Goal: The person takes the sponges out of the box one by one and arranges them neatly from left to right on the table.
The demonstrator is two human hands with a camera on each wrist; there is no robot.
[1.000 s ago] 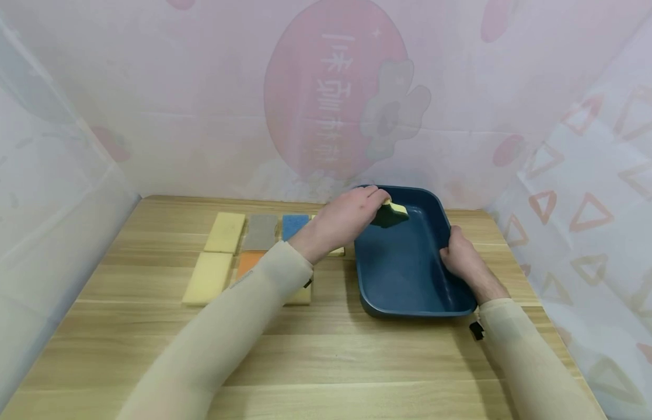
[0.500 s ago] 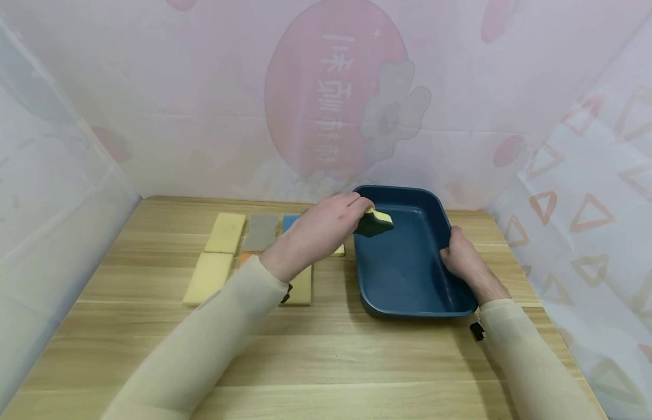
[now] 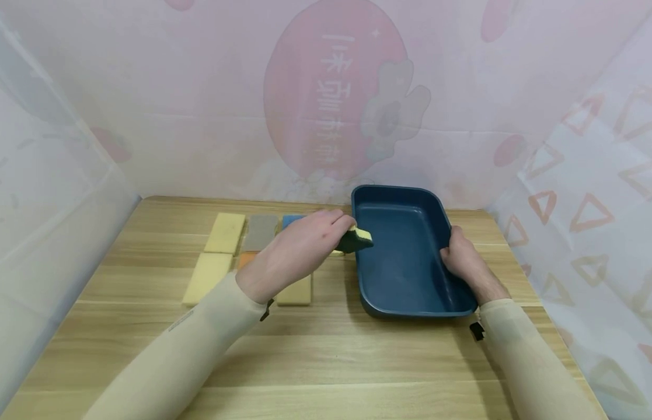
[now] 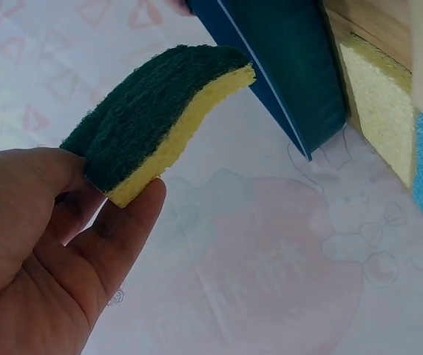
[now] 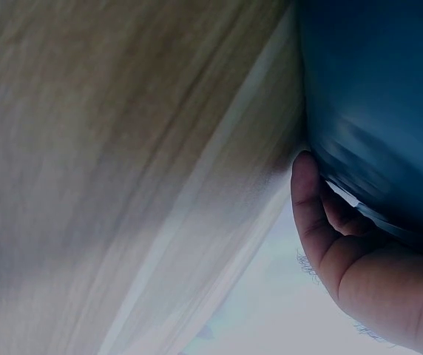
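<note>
My left hand [image 3: 307, 245] pinches a sponge [image 3: 355, 240] by one end, thumb on the dark green scouring side. In the left wrist view the sponge [image 4: 160, 118] bends in a curve, its yellow foam edge showing. In the head view its free end overlaps the left rim of a dark blue rectangular basin [image 3: 401, 262]. At the basin's right wall, my right hand [image 3: 464, 259] grips, thumb over the rim. The right wrist view shows this hand's fingers [image 5: 311, 211] against the outside of the blue wall, low by the tabletop.
Left of the basin several flat sponges lie in two rows: a yellow one [image 3: 225, 232], a grey one [image 3: 261, 232], a blue one [image 3: 292, 220], an orange one [image 3: 246, 258] and others, some partly behind my left arm. Printed cloth walls [image 3: 199, 116] border the wooden table [image 3: 331, 361].
My left hand has moved left and nearer to me with the sponge, from above the basin's inside to its left rim. The right hand and the basin have stayed put.
</note>
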